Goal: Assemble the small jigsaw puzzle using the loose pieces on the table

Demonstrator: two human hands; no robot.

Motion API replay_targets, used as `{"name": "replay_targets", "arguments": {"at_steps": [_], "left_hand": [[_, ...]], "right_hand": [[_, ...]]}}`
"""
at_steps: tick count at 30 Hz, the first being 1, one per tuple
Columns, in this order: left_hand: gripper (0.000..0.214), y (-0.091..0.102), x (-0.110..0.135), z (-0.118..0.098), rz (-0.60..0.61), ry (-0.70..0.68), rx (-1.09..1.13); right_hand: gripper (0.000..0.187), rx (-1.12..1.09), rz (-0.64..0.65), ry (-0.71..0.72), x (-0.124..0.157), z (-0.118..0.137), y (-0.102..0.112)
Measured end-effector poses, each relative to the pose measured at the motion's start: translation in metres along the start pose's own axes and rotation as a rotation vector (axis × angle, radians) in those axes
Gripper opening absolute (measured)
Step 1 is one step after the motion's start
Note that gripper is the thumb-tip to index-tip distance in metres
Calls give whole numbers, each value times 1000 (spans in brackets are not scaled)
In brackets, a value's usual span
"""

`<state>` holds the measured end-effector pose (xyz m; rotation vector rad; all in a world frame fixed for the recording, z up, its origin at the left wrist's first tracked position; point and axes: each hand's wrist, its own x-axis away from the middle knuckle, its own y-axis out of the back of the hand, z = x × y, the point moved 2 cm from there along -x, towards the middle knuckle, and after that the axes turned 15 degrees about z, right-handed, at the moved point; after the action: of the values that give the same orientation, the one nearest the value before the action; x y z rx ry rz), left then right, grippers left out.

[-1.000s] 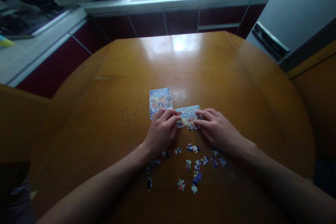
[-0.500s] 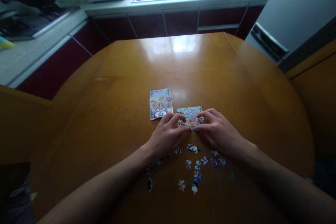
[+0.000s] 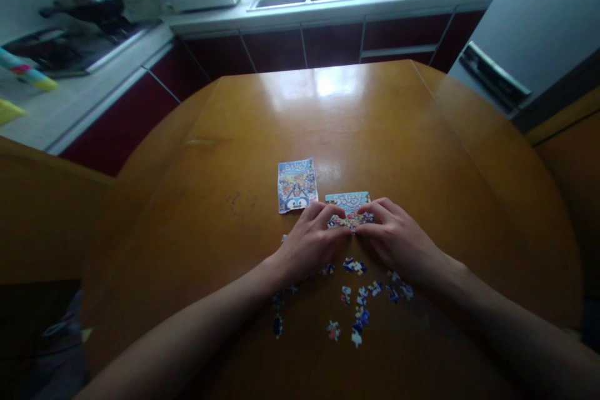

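Note:
A partly assembled jigsaw puzzle [image 3: 349,201] with a pale blue top and a crowded, colourful lower part lies flat on the table. My left hand [image 3: 315,237] is curled over its left side, thumb and fingertips at the lower edge. From the right, my right hand [image 3: 392,230] grips the other side, its thumb close to the left thumb. The fingers hide parts of the puzzle's sides. Just left of it lies a printed picture sheet [image 3: 296,184] with similar art. Loose jigsaw pieces [image 3: 360,317] are scattered nearer to me, some partly behind my left forearm.
The brown wooden table [image 3: 375,131] spreads around the puzzle. Beyond it are a counter with a double sink [image 3: 281,0], a stove with a dark pan [image 3: 89,1] at left, and a fridge [image 3: 553,6] at right.
The whole view has shifted a little, so everything appears further right. Both hands stay at the puzzle, with only slight finger movement at its lower edge.

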<state>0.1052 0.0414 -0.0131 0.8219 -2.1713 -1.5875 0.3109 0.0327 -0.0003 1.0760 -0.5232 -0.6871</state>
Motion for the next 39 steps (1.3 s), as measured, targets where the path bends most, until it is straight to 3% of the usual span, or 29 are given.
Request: {"name": "replay_targets", "arguments": {"at_steps": [7, 10, 15, 20, 24, 32, 39], "left_hand": [[26, -1, -1, -2, 3, -6, 79], [32, 6, -2, 1, -41, 26, 156], [19, 37, 1, 18, -283, 232, 227], [20, 72, 13, 27, -390, 345, 161], [19, 85, 34, 26, -434, 407, 134], [14, 66, 75, 25, -380, 440, 189], [7, 45, 79, 23, -256, 285, 237]], "right_hand": [[25, -91, 0, 13, 0, -1, -2], [24, -196, -76, 16, 0, -3, 0], [20, -426, -294, -128, 0, -16, 6], [21, -500, -405, -250, 0, -34, 10], [22, -510, -478, -302, 4, -45, 15], [22, -466, -577, -337, 11, -58, 25], [21, -435, -593, -373, 11, -61, 24]]}}
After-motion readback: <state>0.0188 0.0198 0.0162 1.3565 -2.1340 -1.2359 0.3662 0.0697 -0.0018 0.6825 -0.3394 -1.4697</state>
